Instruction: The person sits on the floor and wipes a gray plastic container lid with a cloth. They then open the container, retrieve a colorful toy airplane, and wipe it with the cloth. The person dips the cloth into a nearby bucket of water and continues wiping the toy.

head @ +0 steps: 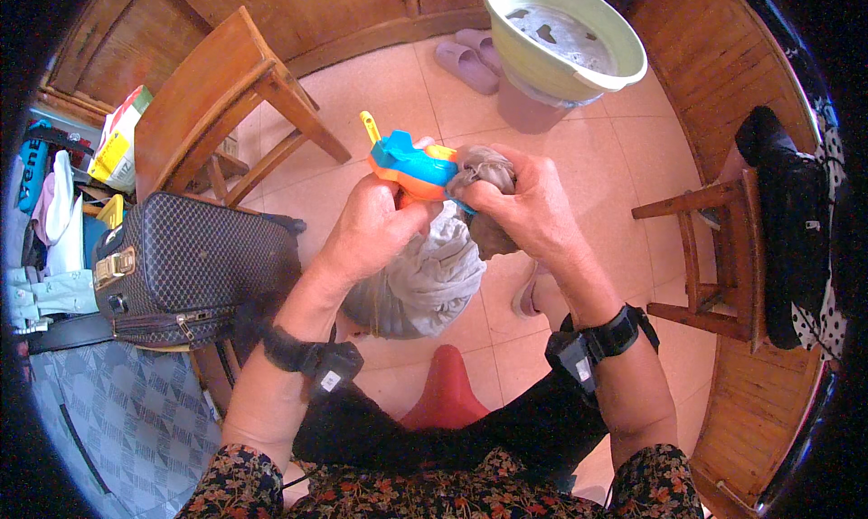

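My left hand (376, 224) grips a plastic toy (413, 166) with a blue top, an orange underside and a yellow stick-like part. Bunched in my right hand (536, 197) is a damp-looking grey-brown cloth (487, 170), pressed against the toy's right end. Part of the cloth hangs below my fingers. Both hands are raised in front of me, close together. Beneath them, a large bundle of whitish-grey fabric (434, 275) sits low near the floor; what holds it is hidden.
A pale green basin (498, 17) with cloudy water stands at the back right, beside purple slippers (468, 68). Wooden chairs stand left (203, 105) and right (749, 261). A dark patterned suitcase (210, 261) is at my left. A red plastic seat (444, 390) shows between my legs.
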Available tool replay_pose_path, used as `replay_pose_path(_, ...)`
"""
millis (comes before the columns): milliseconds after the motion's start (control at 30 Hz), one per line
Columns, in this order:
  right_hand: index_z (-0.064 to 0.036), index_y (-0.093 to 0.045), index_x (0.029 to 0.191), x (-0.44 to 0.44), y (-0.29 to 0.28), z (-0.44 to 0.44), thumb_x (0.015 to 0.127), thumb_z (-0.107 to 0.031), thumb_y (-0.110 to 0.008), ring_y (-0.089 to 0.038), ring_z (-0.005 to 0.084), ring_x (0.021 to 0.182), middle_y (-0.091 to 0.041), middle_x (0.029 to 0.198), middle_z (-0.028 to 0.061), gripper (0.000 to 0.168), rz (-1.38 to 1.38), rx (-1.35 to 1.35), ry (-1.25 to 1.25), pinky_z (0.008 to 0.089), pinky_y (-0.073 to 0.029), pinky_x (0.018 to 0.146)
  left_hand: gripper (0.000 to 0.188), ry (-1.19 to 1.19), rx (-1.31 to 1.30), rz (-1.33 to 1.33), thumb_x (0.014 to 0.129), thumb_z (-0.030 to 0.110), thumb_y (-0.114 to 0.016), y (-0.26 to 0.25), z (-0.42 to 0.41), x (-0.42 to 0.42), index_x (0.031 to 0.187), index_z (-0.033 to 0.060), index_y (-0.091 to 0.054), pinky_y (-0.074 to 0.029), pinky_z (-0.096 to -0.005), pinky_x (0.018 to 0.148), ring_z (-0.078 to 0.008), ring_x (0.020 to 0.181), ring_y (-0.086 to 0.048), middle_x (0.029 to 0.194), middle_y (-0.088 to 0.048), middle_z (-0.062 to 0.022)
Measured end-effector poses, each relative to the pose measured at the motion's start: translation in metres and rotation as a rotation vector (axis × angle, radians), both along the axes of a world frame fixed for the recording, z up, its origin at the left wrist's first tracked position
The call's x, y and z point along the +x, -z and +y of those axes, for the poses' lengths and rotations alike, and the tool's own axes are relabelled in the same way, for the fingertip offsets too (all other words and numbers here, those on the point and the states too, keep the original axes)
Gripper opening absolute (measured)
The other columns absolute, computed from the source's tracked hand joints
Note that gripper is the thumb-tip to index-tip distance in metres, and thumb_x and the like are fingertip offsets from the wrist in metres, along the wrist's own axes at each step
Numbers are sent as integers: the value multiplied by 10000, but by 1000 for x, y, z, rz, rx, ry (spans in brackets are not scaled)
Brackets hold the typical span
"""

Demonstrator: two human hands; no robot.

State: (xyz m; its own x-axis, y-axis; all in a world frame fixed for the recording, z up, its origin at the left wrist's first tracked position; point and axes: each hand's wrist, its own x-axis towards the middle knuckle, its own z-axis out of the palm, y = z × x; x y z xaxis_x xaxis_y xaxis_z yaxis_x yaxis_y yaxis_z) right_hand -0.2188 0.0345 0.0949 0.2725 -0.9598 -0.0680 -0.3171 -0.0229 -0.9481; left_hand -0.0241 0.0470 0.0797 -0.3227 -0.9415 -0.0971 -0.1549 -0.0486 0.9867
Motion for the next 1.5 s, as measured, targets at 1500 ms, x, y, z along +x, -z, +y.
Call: replay_pose_path(1500, -33, -654, 988, 8, 0, 7, 726, -169, -742, -633, 165, 819, -661, 859, 75, 307, 11, -73, -23, 322, -514, 751, 419, 138, -131, -32, 811, 19, -583, 15, 4, 2, 1226, 38, -534, -480, -244, 692, -96, 814, -573, 956, -602, -18)
